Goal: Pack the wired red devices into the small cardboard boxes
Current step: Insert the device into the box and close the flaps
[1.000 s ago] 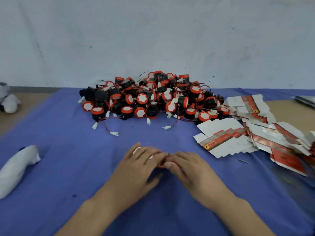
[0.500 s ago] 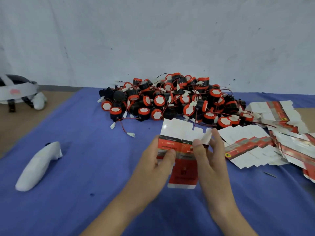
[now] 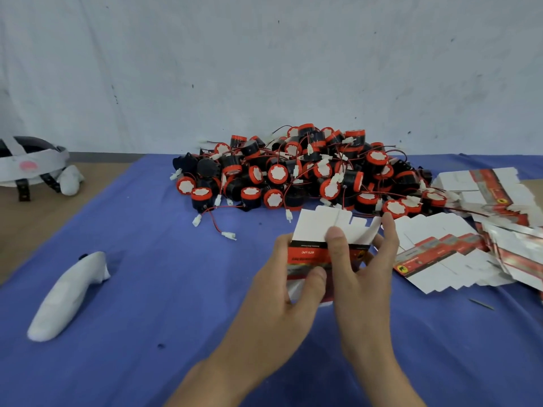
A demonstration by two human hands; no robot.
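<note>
Head view: flattened red-and-white cardboard box (image 3: 316, 227) held above blue cloth surface (image 3: 164, 289).
Left grip (image 3: 279, 295): thumb and fingers pinching box's left side.
Right grip (image 3: 361, 283): thumb pinching box's middle, fingers behind.
Wired red devices (image 3: 293, 171): heaped on surface beyond box.

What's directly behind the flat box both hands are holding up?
The pile of red devices sits behind the flat box, on the blue cloth. The box's white flaps cover the pile's near edge, so what lies there is hidden. Left hand and right hand grip it.
</note>
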